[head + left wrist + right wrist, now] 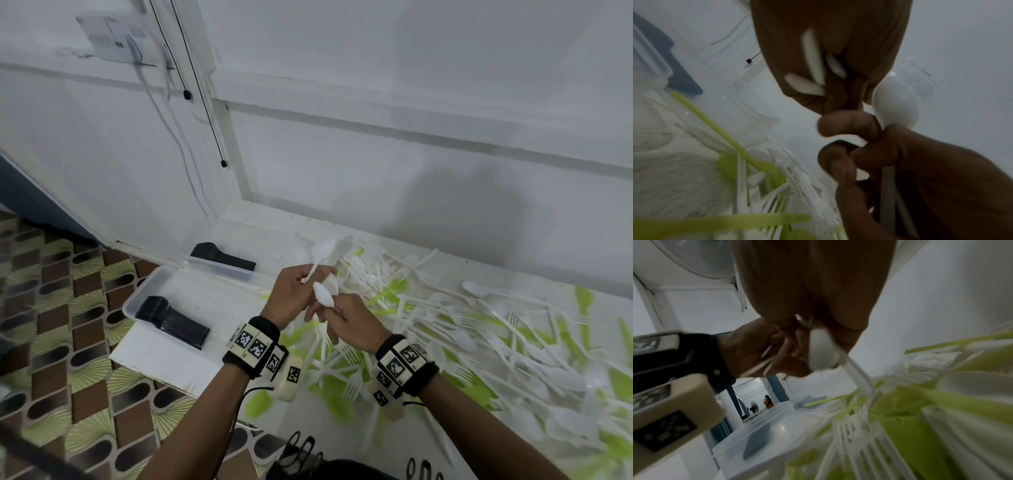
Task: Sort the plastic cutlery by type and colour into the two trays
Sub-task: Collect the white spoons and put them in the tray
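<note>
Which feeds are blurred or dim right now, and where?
Head view: well lit, hands sharp, cutlery pile smeared at the right edge. Left wrist view: dim, left hand underexposed, green pieces soft. Right wrist view: dim, white forks motion-blurred.

No text can be read: the paper sheet [109,37] taped on the wall carries printed lines too blurred to make out, the same sheet in the left wrist view [920,81] is illegible, and the wrist bands [251,344] show only black-and-white square code patterns
</note>
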